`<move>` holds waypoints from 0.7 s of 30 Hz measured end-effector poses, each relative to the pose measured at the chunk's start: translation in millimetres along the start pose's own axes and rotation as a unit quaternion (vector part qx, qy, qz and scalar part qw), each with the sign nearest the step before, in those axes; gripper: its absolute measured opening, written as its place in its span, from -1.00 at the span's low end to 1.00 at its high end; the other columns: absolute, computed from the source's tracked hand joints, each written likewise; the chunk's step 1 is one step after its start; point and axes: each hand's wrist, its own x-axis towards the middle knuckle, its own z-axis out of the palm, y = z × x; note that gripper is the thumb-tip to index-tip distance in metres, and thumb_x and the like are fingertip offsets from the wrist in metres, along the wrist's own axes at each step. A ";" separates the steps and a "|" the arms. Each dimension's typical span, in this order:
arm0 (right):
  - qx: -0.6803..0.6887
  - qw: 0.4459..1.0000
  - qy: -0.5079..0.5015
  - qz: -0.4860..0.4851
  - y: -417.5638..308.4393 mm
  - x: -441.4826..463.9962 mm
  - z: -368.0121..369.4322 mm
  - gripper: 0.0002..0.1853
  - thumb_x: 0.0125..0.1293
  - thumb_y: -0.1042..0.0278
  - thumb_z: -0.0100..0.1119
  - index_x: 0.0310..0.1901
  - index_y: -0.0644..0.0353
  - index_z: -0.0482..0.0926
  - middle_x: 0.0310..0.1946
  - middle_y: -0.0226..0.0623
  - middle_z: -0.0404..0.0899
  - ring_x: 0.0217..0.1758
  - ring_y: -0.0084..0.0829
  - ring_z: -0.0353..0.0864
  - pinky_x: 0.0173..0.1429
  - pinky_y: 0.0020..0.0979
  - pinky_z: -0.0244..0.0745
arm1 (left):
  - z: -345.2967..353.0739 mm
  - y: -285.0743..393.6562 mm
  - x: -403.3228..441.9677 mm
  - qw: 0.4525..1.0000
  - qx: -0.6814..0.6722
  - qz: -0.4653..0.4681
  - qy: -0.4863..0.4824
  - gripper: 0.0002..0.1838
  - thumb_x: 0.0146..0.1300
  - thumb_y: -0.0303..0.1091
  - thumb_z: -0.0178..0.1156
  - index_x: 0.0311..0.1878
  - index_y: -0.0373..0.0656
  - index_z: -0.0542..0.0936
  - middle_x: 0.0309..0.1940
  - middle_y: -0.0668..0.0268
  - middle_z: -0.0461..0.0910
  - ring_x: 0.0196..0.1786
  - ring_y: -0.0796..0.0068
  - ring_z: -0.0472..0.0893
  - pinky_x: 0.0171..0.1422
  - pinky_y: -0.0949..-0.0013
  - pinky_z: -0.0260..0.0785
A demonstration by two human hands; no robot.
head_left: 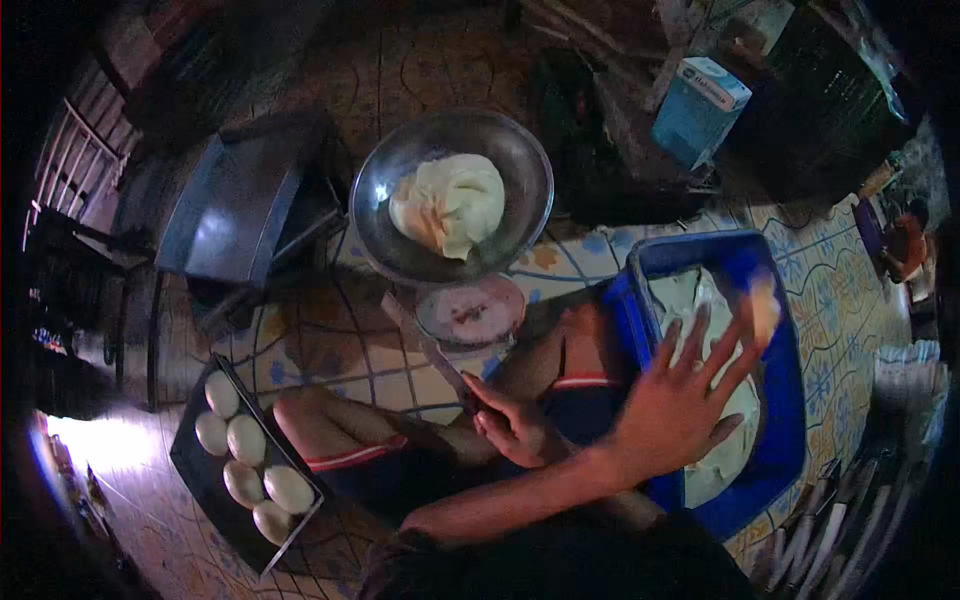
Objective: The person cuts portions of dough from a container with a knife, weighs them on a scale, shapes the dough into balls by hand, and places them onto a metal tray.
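Note:
My left hand (680,405) reaches across to the right over a blue tub (786,440), fingers spread. Pale dough (715,475) lies in the tub, partly hidden by this hand. A small blurred yellowish piece (765,310) is just beyond the fingertips; whether it touches them is unclear. My right hand (512,425), under the left forearm, grips a long flat blade (425,345) pointing up and left. Beyond it, a steel bowl (530,190) holds a mound of dough (455,205). A pinkish round dish (472,310) sits below the bowl.
At the lower left, a dark tray (195,475) carries several smooth, pale dough balls (245,440). A metal box-like container (235,215) stands left of the bowl. A blue and white carton (700,110) is at the upper right. Patterned tiles (830,300) cover the floor.

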 end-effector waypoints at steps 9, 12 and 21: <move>-0.166 0.905 0.392 0.013 117.9 -169.8 -64.1 -0.48 0.40 0.30 0.04 0.36 0.20 0.28 -0.28 -0.33 0.58 -0.35 -0.56 0.56 -0.21 -0.56 0.46 | 4.8 0.7 -49.6 0.986 -0.142 -0.041 -0.072 -0.69 0.17 -0.36 0.17 0.00 -0.20 0.57 0.01 0.12 0.54 0.12 0.12 0.52 0.28 -0.16 0.25; -0.127 0.889 0.436 0.057 44.6 -177.3 -132.9 -0.46 0.32 0.58 -0.06 0.36 0.26 0.26 -0.34 -0.34 0.57 -0.42 -0.58 0.44 -0.29 -0.51 0.40 | -54.2 -31.0 -64.2 0.979 -0.160 -0.128 0.012 -0.96 0.12 -0.51 0.22 -0.38 -0.23 0.55 -0.30 0.21 0.61 -0.18 0.23 0.61 0.00 0.16 0.43; -0.372 0.789 0.425 0.240 165.6 -250.4 -186.8 -0.50 0.29 0.56 0.00 0.30 0.21 0.38 -0.36 -0.46 0.43 -0.38 -0.63 0.33 -0.28 -0.53 0.30 | -115.4 -103.3 -162.5 0.859 -0.109 -0.348 0.359 -0.84 0.32 -0.48 0.05 -0.39 -0.31 0.52 -0.46 0.21 0.59 -0.33 0.42 0.58 -0.14 0.36 0.42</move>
